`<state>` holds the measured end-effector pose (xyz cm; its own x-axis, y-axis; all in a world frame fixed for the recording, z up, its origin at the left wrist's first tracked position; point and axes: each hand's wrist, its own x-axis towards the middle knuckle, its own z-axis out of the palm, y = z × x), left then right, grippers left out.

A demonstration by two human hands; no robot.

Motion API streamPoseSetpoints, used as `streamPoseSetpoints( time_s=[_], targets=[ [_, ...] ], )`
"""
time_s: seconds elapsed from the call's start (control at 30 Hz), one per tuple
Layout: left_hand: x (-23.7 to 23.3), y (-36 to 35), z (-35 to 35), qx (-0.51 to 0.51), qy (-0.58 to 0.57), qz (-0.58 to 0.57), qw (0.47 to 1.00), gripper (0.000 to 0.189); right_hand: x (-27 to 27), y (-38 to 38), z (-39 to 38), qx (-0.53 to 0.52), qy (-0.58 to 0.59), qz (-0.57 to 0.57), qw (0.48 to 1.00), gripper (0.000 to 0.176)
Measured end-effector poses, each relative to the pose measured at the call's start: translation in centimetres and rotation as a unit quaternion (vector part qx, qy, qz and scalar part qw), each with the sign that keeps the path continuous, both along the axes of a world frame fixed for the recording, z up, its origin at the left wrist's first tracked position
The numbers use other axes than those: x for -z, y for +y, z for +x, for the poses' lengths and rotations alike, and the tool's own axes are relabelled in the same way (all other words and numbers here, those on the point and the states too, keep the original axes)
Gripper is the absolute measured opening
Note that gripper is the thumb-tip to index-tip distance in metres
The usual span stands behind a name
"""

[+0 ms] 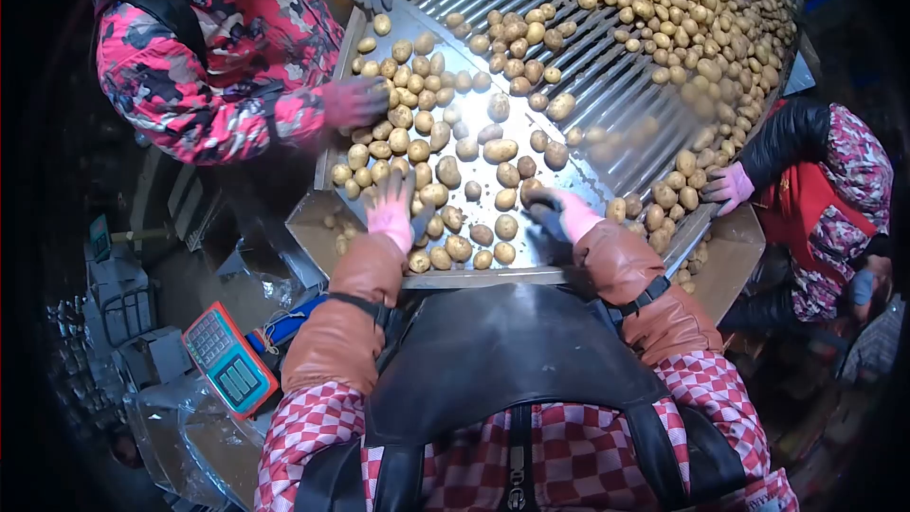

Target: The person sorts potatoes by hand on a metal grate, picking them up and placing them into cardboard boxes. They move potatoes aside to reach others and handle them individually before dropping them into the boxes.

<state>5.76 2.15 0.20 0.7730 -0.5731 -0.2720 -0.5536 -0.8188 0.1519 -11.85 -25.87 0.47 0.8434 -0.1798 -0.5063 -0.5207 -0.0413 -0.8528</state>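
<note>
Both my hands wear pink gloves with dark fingers. My left hand (pixel 391 209) lies over the potatoes at the left of the metal sorting table (pixel 569 180), fingers stretched forward and apart, touching the potatoes beneath. My right hand (pixel 567 212) rests on the bare metal to the right, fingers pointing left and partly spread, nothing visibly held. Its fingertips are beside a brownish potato (pixel 531 192). Several loose potatoes, such as a pale one (pixel 505 227), lie between my hands. Denser potatoes (pixel 403 100) cover the table's left side.
A slatted metal chute (pixel 616 85) slopes down from a large potato heap (pixel 682 0). A co-worker's gloved hand (pixel 355 101) reaches in from the left; another co-worker's hand (pixel 728 188) rests at the right edge. Cardboard boxes (pixel 725 261) flank the table. A red-framed scale (pixel 230 360) stands lower left.
</note>
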Motion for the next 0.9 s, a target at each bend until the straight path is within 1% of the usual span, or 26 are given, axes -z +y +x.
streamPoseSetpoints(
  time_s=[0.03, 0.07, 0.1, 0.13, 0.17, 0.2, 0.23, 0.27, 0.3, 0.33, 0.37, 0.4, 0.43, 0.5, 0.53, 0.57, 0.63, 0.67, 0.7, 0.73, 0.77, 0.8, 0.83, 0.87, 0.9],
  targets=[
    [-0.6, 0.3, -1.4, -0.015, 0.019, 0.039, 0.999, 0.078, -1.0, -1.0, 0.6, 0.036, -0.004, -0.004, 0.999, 0.030],
    [0.4, 1.1, -2.5, 0.066, -0.001, 0.111, 0.992, 0.079, 1.0, -2.8, 1.1, 0.072, -0.034, -0.046, 0.996, 0.031],
    [2.3, 2.2, -4.2, 0.060, 0.007, 0.075, 0.995, 0.081, 3.1, -4.0, 1.9, 0.109, -0.065, -0.086, 0.988, 0.033],
    [4.3, 3.8, -5.3, 0.089, -0.005, 0.052, 0.995, 0.085, 0.0, -4.5, 3.1, 0.123, -0.058, -0.112, 0.984, 0.033],
    [1.0, 3.8, -5.8, 0.107, 0.060, 0.008, 0.992, 0.088, 3.9, -7.1, 4.7, 0.147, -0.119, -0.126, 0.974, 0.035],
    [0.5, 4.5, -5.7, 0.133, 0.068, -0.049, 0.988, 0.086, 6.0, -9.7, 6.5, 0.130, -0.131, -0.205, 0.961, 0.039],
    [-0.4, 4.7, -5.2, 0.144, 0.076, -0.068, 0.984, 0.080, 6.7, -11.3, 8.6, 0.114, -0.139, -0.283, 0.942, 0.042],
    [-0.3, 5.0, -4.6, 0.142, 0.058, -0.092, 0.984, 0.068, 3.7, -11.1, 10.2, 0.117, -0.092, -0.310, 0.939, 0.047],
    [0.4, 5.3, -4.2, 0.143, 0.043, -0.093, 0.984, 0.068, 0.4, -11.0, 11.2, 0.122, -0.044, -0.336, 0.933, 0.052],
    [1.4, 5.4, -3.5, 0.075, 0.053, -0.126, 0.988, 0.064, -0.6, -11.4, 12.1, 0.081, -0.027, -0.385, 0.919, 0.062],
    [1.9, 5.5, -2.7, 0.009, 0.063, -0.160, 0.985, 0.061, -0.1, -11.3, 13.1, 0.056, 0.016, -0.437, 0.898, 0.066],
    [1.3, 4.9, -2.8, 0.016, -0.005, -0.162, 0.987, 0.063, -0.6, -10.2, 13.2, 0.016, 0.039, -0.475, 0.879, 0.065],
    [1.0, 4.1, -2.3, 0.020, -0.010, -0.162, 0.987, 0.063, -0.9, -8.7, 13.1, -0.028, 0.067, -0.509, 0.858, 0.063],
    [0.6, 2.8, -1.9, -0.013, -0.081, -0.158, 0.984, 0.052, -0.3, -7.4, 12.7, -0.036, 0.034, -0.515, 0.856, 0.059],
    [1.3, 2.5, -0.7, -0.037, -0.070, -0.130, 0.988, 0.050, 2.3, -8.5, 13.2, -0.055, 0.087, -0.490, 0.865, 0.057],
    [0.9, 1.2, 0.8, -0.031, -0.076, -0.135, 0.987, 0.050, 2.3, -8.0, 12.4, -0.064, 0.063, -0.501, 0.861, 0.053],
    [-0.4, -1.3, 3.4, -0.114, -0.006, -0.074, 0.991, 0.053, 3.3, -6.9, 10.8, -0.035, 0.005, -0.535, 0.844, 0.047],
    [1.0, -1.7, 5.1, -0.132, -0.003, -0.094, 0.987, 0.056, 0.8, -6.4, 10.4, -0.085, 0.037, -0.467, 0.880, 0.042],
    [0.9, -2.5, 6.4, -0.090, -0.092, -0.232, 0.964, 0.060, 4.1, -6.9, 9.7, -0.052, -0.036, -0.468, 0.882, 0.043],
    [-0.5, -4.1, 7.3, -0.155, -0.068, -0.166, 0.972, 0.066, 1.9, -6.7, 8.6, -0.017, -0.049, -0.348, 0.936, 0.044],
    [-2.1, -5.3, 7.9, -0.194, -0.017, -0.132, 0.972, 0.072, -1.0, -6.6, 7.6, 0.018, -0.059, -0.223, 0.973, 0.045],
    [-1.0, -5.4, 9.4, -0.215, 0.064, -0.223, 0.949, 0.077, 0.7, -7.3, 7.1, 0.116, -0.019, 0.044, 0.992, 0.046],
    [-1.5, -6.5, 9.0, -0.167, 0.011, -0.131, 0.977, 0.081, -1.0, -6.9, 5.5, 0.171, -0.093, 0.243, 0.950, 0.050],
    [1.5, -6.4, 10.2, -0.135, 0.089, -0.127, 0.979, 0.080, -2.5, -6.0, 4.4, 0.120, -0.219, 0.031, 0.968, 0.050],
    [4.8, -5.9, 10.1, -0.099, 0.176, -0.115, 0.973, 0.079, -3.8, -4.4, 3.0, 0.062, -0.318, -0.179, 0.929, 0.051]
  ],
)
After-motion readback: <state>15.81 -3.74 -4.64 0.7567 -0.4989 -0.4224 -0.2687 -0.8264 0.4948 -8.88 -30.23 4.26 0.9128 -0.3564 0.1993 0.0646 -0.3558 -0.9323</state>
